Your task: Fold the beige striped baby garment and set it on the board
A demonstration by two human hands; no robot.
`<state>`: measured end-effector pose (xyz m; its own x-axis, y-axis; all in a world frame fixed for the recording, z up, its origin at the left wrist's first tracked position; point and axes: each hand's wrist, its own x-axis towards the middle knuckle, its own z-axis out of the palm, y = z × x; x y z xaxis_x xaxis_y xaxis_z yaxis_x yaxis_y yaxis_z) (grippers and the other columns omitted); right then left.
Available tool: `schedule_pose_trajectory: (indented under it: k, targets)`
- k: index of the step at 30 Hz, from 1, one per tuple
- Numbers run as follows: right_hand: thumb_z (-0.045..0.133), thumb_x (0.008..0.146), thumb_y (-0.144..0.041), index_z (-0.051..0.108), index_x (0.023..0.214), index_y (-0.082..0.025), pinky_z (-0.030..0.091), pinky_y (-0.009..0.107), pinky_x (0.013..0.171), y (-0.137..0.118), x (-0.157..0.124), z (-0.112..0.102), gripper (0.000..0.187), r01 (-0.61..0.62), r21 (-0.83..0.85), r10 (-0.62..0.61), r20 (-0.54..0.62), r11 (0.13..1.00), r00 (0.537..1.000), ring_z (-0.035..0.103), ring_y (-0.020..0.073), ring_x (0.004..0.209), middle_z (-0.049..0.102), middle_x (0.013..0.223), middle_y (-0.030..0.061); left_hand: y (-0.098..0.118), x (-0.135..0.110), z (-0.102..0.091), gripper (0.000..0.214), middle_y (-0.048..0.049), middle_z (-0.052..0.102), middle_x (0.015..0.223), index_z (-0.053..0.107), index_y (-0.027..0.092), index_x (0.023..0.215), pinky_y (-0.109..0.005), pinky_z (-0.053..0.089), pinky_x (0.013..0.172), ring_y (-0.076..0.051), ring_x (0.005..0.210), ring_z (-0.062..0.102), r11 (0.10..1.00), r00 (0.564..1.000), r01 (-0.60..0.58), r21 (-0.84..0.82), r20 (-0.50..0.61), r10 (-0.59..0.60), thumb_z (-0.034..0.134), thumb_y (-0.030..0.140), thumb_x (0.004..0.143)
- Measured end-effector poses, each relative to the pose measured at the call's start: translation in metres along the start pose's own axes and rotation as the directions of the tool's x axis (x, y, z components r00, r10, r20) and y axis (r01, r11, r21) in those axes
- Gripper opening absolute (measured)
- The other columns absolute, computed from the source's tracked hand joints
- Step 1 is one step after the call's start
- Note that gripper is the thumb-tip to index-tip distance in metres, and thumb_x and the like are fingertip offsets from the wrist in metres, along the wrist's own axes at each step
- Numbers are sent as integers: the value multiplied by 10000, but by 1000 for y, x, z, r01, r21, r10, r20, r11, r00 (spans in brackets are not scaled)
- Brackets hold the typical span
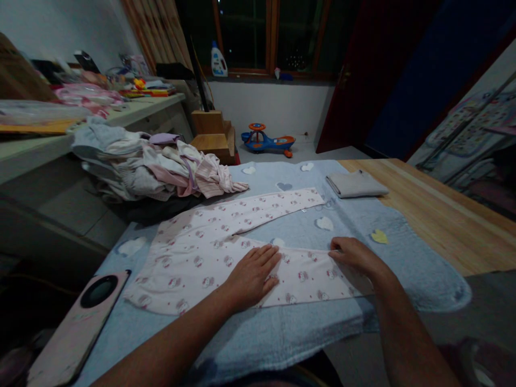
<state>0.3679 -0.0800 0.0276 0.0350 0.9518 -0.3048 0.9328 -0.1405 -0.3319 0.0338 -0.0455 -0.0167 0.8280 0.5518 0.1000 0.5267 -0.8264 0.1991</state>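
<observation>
Well, my left hand lies flat on the pink-printed white baby pajamas, its fingers spread wide, pinning the cloth against the blue towel beneath. My right hand sits at the garment's upper edge, fingers curled narrow; I can't tell whether they pinch it. The pajamas lie spread across the towel, which seems laid there to pad the wooden table. A folded grey cloth sits apart from the heap of clothes, as if kept separate, and a phone in a pink case lies at the towel's left edge.

Printed pajamas on blue towel
</observation>
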Motion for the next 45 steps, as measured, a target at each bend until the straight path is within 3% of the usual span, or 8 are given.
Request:
schedule_pose_trajectory:
  k: [7, 13, 15, 19, 22, 25, 32, 45]
  targets:
    - [538, 842, -176, 653, 827, -182, 334, 274, 635, 5, -8, -3, 116, -73, -61, 72, -19, 995, 997, 595, 189, 754, 702, 859, 79, 0, 0, -1, 531, -103, 460, 1539, 464, 219, 1458, -477, 352, 1161, -270, 1434, 397, 1000, 999, -8, -29, -48, 7, 508, 414, 966]
    - [643, 850, -261, 670, 990, -167, 395, 356, 804, -14, -12, 1, 171, -150, -327, 24, -358, 933, 933, 574, 302, 995, 645, 1052, 162, -1, -2, -1, 375, -122, 625, 1355, 605, 177, 1301, -463, 448, 1093, -277, 1297, 530, 992, 977, -117, -54, -183, 106, 526, 304, 957]
    - [573, 892, -229, 666, 1038, -174, 413, 382, 877, -38, -12, 12, 181, -46, -302, -84, -405, 952, 911, 568, 298, 1034, 641, 1088, 153, -1, -2, 0, 366, -131, 638, 1332, 611, 168, 1287, -458, 462, 1079, -271, 1264, 554, 992, 974, -120, -47, -198, 108, 538, 296, 952]
    - [450, 945, -140, 650, 1152, -180, 426, 390, 1013, -92, -9, 54, 291, 371, -196, -418, -338, 908, 843, 565, 250, 1160, 637, 1250, 129, 1, -2, 4, 469, -145, 580, 1416, 548, 151, 1367, -473, 434, 1106, -279, 1319, 518, 999, 985, -46, -20, -169, 42, 567, 340, 938]
    - [431, 955, -131, 620, 1269, -164, 407, 430, 1084, -109, -8, 84, 368, 452, -192, -491, -315, 871, 812, 545, 253, 1250, 601, 1366, 140, 2, -3, 5, 567, -136, 490, 1511, 471, 160, 1444, -498, 367, 1150, -289, 1396, 443, 998, 992, 55, 9, -117, -53, 530, 435, 952]
    - [449, 954, -160, 523, 1413, -159, 341, 478, 1155, -107, -12, 96, 464, 442, -197, -482, -275, 875, 832, 421, 260, 1403, 480, 1510, 134, 1, -4, 3, 635, -117, 429, 1559, 415, 175, 1490, -515, 309, 1175, -296, 1439, 383, 992, 991, 119, 33, -70, -116, 472, 527, 964]
    - [475, 980, -423, 362, 1537, -169, 238, 491, 1218, -85, -26, 83, 622, 377, -208, -411, -153, 902, 899, 245, 255, 1503, 302, 1614, 89, -4, -5, 1, 740, -92, 325, 1617, 367, 215, 1527, -520, 225, 1199, -303, 1487, 291, 971, 975, 223, 85, -3, -224, 363, 675, 947]
    - [417, 999, -433, 347, 1547, -179, 248, 488, 1216, -58, -29, 91, 608, 286, -239, -346, -269, 928, 899, 215, 254, 1512, 291, 1623, 83, -6, -6, -1, 689, -119, 309, 1619, 382, 193, 1519, -542, 244, 1189, -316, 1488, 286, 971, 977, 214, 110, -3, -215, 437, 591, 959]
